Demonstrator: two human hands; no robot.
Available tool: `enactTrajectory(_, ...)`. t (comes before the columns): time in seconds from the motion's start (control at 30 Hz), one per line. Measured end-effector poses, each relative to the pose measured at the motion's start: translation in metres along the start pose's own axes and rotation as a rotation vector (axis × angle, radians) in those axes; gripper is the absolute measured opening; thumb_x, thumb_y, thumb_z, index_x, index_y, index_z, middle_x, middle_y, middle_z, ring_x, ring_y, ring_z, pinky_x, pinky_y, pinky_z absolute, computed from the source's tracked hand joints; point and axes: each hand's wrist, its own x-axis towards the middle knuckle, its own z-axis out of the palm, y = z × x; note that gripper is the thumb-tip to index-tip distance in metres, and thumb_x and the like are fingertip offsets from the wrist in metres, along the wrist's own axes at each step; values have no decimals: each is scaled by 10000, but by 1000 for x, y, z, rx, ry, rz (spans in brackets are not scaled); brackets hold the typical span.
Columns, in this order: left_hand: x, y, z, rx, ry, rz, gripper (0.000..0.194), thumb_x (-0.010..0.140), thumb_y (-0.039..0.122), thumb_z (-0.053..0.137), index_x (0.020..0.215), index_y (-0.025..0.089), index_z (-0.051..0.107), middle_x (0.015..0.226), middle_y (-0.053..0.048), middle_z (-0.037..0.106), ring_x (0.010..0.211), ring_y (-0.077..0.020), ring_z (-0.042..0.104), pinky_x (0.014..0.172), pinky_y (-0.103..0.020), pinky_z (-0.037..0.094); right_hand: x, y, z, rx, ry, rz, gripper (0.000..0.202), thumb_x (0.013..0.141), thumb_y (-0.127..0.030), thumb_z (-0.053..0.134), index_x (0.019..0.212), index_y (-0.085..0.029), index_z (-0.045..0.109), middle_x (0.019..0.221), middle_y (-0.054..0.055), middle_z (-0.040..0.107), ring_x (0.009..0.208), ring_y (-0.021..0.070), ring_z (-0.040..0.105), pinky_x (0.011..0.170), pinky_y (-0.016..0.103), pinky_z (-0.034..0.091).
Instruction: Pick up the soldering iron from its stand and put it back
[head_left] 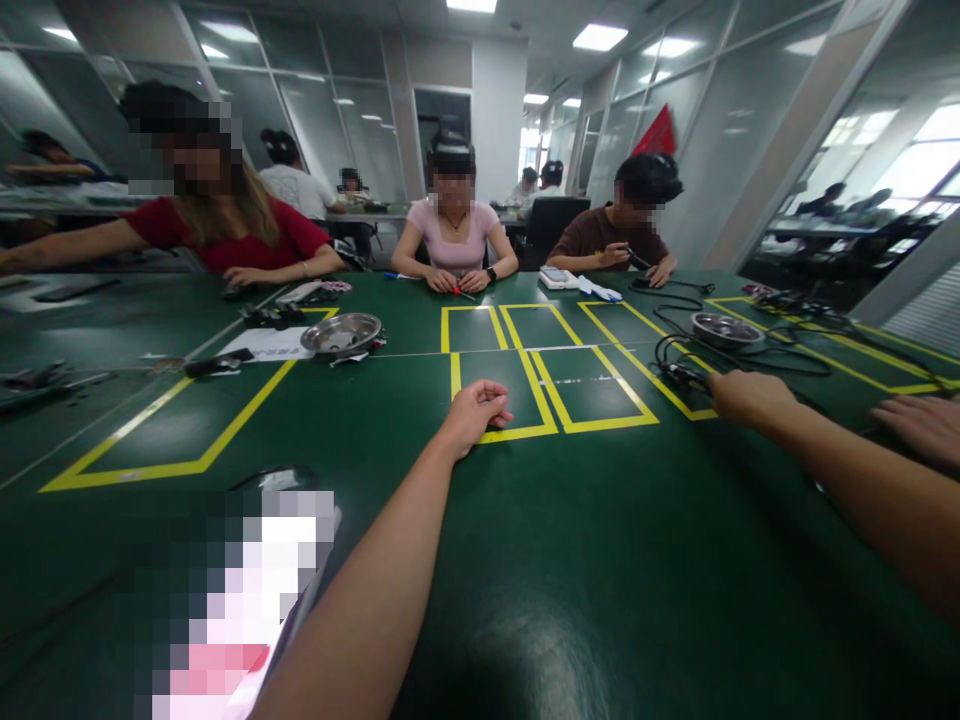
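My left hand (480,410) rests at the near edge of a yellow-taped rectangle (517,433) on the green table. Its fingers are curled in toward the thumb, and I see nothing between them. Reaching in from the right, my right hand (750,400) has its fingers closed at a tangle of black cables (681,374). The fingertips are partly hidden behind the back of the hand, but they appear to grip a cable there. Behind that hand, more cable loops lie around a round metal bowl (726,330).
Another person's hand (922,425) lies at the far right. A lit, blurred-out screen (262,590) is beside my left forearm. Further left stand a metal bowl (341,335) and a white paper (270,343). Three people sit across the table (562,560), handling small items.
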Motion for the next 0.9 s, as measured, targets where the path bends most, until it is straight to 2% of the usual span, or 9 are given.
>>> enactTrajectory(0.17,-1,1,-1,-13,-4,-14,198,794,200,677,934,116,565,721,-37,639,586,-113,637,534,-215,500,-6,-9,-2,-65,-43,-23,246,871,-135,472,1047,-82,636,992,258,651,904,319,647,746,392,434)
enactTrajectory(0.33,-2,6,1,-24,6,-27,207,787,201,690,921,114,558,697,-36,640,573,-114,634,527,-212,498,-10,-16,-7,-52,-51,-5,253,874,-150,473,1056,-84,636,1011,256,649,923,327,643,761,404,443)
enactTrajectory(0.47,-2,6,2,-43,13,-53,217,796,242,692,907,108,562,707,-47,637,583,-123,643,520,-212,501,-2,-31,-8,22,-33,41,300,861,-269,540,1063,-72,643,1068,287,623,944,337,637,741,395,448)
enactTrajectory(0.57,0,4,2,-89,28,-57,242,809,302,683,885,115,550,790,-68,644,608,-127,654,507,-211,500,8,-57,-10,96,-4,46,410,856,-418,548,1051,-71,647,1041,260,637,914,307,645,706,351,464)
enactTrajectory(0.63,0,3,1,-118,36,-49,261,816,337,673,873,119,542,836,-74,639,619,-130,660,505,-217,505,13,-83,-12,278,11,22,430,844,-475,558,1004,-88,655,933,201,667,823,256,657,663,308,475)
enactTrajectory(0.7,0,3,1,-132,38,-51,263,834,355,650,856,116,543,849,-74,632,623,-130,662,518,-227,513,13,-115,-16,634,-15,-18,381,818,-465,607,956,-113,649,799,138,671,686,203,646,596,277,481)
enactTrajectory(0.8,-1,4,-1,-154,38,-84,292,868,393,598,832,108,546,816,-77,626,617,-133,660,528,-233,514,2,-166,-23,1220,-151,-108,283,777,-392,682,892,-143,613,668,73,637,516,155,583,482,262,475)
enactTrajectory(0.9,0,5,-3,-206,49,-112,360,880,454,558,801,103,532,789,-90,625,607,-150,662,506,-235,497,-15,-208,-31,1587,-310,-255,258,758,-342,720,865,-154,579,634,42,610,469,127,542,424,249,473)
